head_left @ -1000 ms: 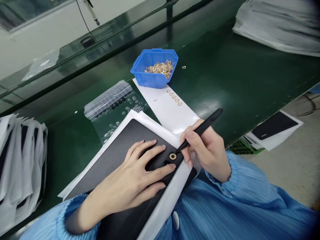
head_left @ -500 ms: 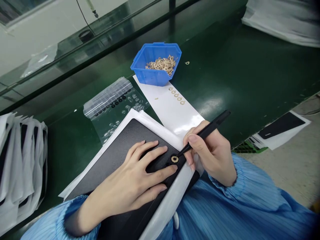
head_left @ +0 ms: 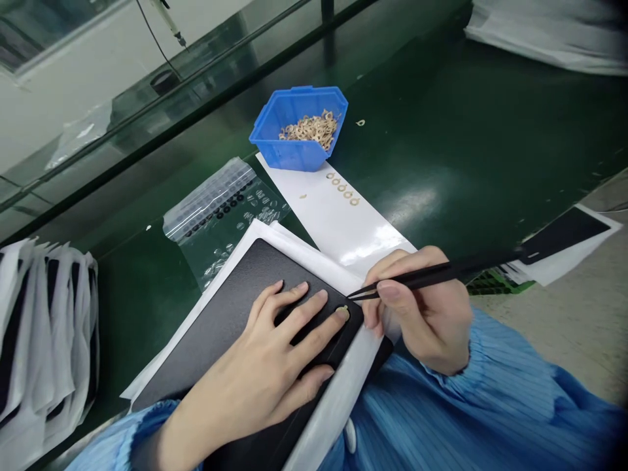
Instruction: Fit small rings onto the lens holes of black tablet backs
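Observation:
My left hand (head_left: 284, 353) lies with fingers spread on a flat black panel (head_left: 230, 301). Its index fingertip rests on a small tan ring (head_left: 344, 314) set at a round spot near the panel's right corner, covering part of it. In my right hand (head_left: 426, 307) is a pair of black tweezers (head_left: 441, 271), held like a pen. Their tips are slightly apart and sit just above the ring, beside my fingertip, with nothing visible between them. White wrapping sheet (head_left: 338, 405) lies under and along the panel's edges.
Beyond the panel, a blue bin (head_left: 289, 154) of small tan rings stands at the end of a white backing strip (head_left: 333, 222) bearing several rings. A clear zip bag (head_left: 210, 216) lies to its left. Wrapped panels (head_left: 49, 340) are stacked at left; white sheets (head_left: 544, 33) lie far right.
My left index finger has come onto the ring. The tweezers have lifted off it, tilted flatter, and their tips have parted. The view has shifted slightly.

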A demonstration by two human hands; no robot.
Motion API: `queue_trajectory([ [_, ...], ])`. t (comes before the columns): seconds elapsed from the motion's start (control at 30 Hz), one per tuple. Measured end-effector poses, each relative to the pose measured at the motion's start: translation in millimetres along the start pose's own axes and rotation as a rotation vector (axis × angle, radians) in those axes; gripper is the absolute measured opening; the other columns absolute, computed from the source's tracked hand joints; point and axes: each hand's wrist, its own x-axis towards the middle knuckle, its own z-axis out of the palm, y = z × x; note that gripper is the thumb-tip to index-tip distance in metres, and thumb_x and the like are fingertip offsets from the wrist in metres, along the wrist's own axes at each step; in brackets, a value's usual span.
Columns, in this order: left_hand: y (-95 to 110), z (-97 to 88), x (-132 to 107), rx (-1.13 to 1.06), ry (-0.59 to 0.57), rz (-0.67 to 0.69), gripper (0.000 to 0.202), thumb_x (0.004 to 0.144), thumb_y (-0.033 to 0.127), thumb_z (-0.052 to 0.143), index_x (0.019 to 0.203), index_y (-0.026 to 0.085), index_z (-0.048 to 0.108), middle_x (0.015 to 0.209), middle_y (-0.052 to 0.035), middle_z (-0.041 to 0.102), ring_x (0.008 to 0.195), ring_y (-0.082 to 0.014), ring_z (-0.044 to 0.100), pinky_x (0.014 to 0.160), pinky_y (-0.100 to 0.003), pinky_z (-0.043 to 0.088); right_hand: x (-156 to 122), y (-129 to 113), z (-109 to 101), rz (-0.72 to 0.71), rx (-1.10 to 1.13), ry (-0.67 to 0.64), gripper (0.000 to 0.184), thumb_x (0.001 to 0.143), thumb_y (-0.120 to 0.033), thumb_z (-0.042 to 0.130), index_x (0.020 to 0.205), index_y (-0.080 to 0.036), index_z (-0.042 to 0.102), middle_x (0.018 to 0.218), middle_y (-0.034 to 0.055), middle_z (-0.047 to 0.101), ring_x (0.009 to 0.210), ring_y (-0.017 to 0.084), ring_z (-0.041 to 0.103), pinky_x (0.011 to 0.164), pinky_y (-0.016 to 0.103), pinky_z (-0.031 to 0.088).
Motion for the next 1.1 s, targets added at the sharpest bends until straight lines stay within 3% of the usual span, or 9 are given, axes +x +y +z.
queue_trajectory([
  [0.2,9,-1.9,4,0.005,0.052,-0.062,0.042,0.094,0.030,0.048,0.133,0.018,0.043,0.129,-0.0075,0.050,0.120,-0.0296,0.038,0.103,-0.054,0.027,-1,1,-1,0.009,0.052,0.000,0.008,0.091,-0.013,0.047,0.090,-0.020,0.050,0.073,-0.0016,0.055,0.043,0.007,0.055,0.033,0.021,0.042],
  [0.43,17,-1.3,8,0.027,0.124,-0.074,0.039,0.093,0.029,0.050,0.128,0.010,0.047,0.124,-0.0101,0.055,0.116,-0.0314,0.043,0.099,-0.053,0.036,-3,1,-2,-0.055,-0.036,-0.036,0.010,0.087,-0.010,0.052,0.089,-0.020,0.053,0.073,-0.0002,0.056,0.048,0.008,0.053,0.040,0.024,0.043],
  [0.67,13,0.1,5,-0.030,0.143,-0.054,0.039,0.091,0.030,0.054,0.125,0.011,0.049,0.123,-0.0106,0.057,0.116,-0.0309,0.044,0.101,-0.054,0.034,-3,1,-1,-0.086,-0.082,-0.036,0.017,0.084,-0.006,0.052,0.091,-0.021,0.052,0.069,-0.0016,0.053,0.049,0.009,0.053,0.043,0.025,0.043],
  [0.8,11,1.4,5,-0.062,0.178,-0.050,0.035,0.089,0.028,0.057,0.119,0.011,0.052,0.120,-0.0103,0.058,0.114,-0.0298,0.047,0.101,-0.052,0.035,-5,4,0,-0.149,-0.007,-0.062,0.016,0.084,-0.007,0.053,0.091,-0.021,0.054,0.070,-0.0004,0.054,0.054,0.011,0.055,0.045,0.026,0.044],
  [0.97,10,1.7,5,-0.079,0.203,-0.055,0.031,0.088,0.028,0.057,0.112,0.009,0.053,0.116,-0.0122,0.060,0.114,-0.0293,0.048,0.100,-0.051,0.038,-3,1,-5,-0.068,0.137,-0.092,0.007,0.089,-0.015,0.049,0.091,-0.021,0.052,0.071,0.0000,0.055,0.050,0.010,0.056,0.043,0.025,0.045],
  [1.03,9,2.1,6,-0.069,0.188,-0.051,0.032,0.089,0.029,0.056,0.114,0.010,0.053,0.117,-0.0121,0.060,0.115,-0.0299,0.047,0.100,-0.052,0.038,9,-7,-12,-0.071,0.060,-0.088,0.006,0.091,-0.018,0.047,0.089,-0.021,0.052,0.073,0.0010,0.056,0.051,0.010,0.057,0.044,0.026,0.046],
  [1.1,8,2.8,5,-0.064,0.168,-0.045,0.032,0.090,0.030,0.053,0.115,0.011,0.053,0.119,-0.0117,0.058,0.118,-0.0302,0.046,0.101,-0.053,0.037,32,-19,-19,-0.163,-0.160,-0.101,0.009,0.091,-0.022,0.049,0.085,-0.019,0.054,0.072,0.0019,0.056,0.054,0.011,0.058,0.048,0.026,0.047],
])
